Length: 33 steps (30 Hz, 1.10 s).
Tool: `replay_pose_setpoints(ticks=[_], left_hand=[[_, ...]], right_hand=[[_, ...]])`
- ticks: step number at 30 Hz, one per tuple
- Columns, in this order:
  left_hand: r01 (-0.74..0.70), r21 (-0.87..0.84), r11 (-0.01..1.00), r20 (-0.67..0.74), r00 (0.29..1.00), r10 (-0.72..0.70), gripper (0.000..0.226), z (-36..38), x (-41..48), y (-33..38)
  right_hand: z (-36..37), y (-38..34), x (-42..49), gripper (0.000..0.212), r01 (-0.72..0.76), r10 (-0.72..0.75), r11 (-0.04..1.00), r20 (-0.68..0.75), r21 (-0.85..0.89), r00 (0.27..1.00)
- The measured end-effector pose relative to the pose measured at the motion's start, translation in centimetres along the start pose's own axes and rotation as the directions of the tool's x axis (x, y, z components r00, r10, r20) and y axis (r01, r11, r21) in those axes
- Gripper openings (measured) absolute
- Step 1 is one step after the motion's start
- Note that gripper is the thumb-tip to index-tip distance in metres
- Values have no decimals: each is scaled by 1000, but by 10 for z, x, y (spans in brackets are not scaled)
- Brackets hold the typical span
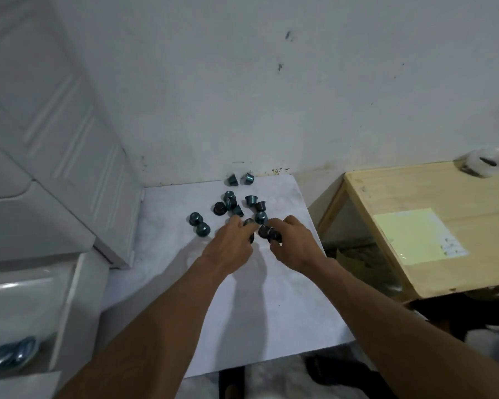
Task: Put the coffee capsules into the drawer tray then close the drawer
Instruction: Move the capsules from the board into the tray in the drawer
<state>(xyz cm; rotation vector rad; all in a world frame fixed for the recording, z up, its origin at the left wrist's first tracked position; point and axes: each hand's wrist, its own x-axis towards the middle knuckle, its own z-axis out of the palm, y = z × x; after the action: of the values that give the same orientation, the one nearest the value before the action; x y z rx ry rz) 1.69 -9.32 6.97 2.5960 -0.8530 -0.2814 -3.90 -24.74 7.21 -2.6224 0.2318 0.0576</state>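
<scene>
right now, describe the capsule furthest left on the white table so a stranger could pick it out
Start at the white table against the wall. Left of the main heap of capsules, two sit by themselves. Yours is the capsule further from you: it is the leftmost of all.

Teal coffee capsules, white table, pale wooden bench
</scene>
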Motion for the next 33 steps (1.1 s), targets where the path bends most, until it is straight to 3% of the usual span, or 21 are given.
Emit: replay_pose_setpoints(ticks=[7, 17, 23, 26, 30, 33], left_hand=[[125, -49, 991, -154, 979, -131, 37, -6, -71, 32], [227, -49, 973, -419, 879, -226, 27, -29, -168, 46], [285, -171, 943, -454, 827, -332, 41, -46, -205, 27], [323, -156, 933, -447, 819, -359, 31, -57, -221, 12], [329, -171, 929, -463, 805, -370, 19, -75, -250, -18], [320, -179, 931, -482, 796, -366, 27, -94, -276, -45]], right_hand=[[-11, -9, -55, 35, 119, -118, 992, -34, 31, 992], [-15, -51, -112, 22, 324, -302, 942, -198, 90, 932], [-4, -90, -125, 31, 392, -362, 904, -183, 170, 914], [4, -114, -127, 44, 423, -396, 894, -184, 146, 900], [22, -156, -131, 39, 472, -439, 868, -209, 152, 874], [37, -194, -136, 38, 508, -466, 843, -231, 180, 854]])
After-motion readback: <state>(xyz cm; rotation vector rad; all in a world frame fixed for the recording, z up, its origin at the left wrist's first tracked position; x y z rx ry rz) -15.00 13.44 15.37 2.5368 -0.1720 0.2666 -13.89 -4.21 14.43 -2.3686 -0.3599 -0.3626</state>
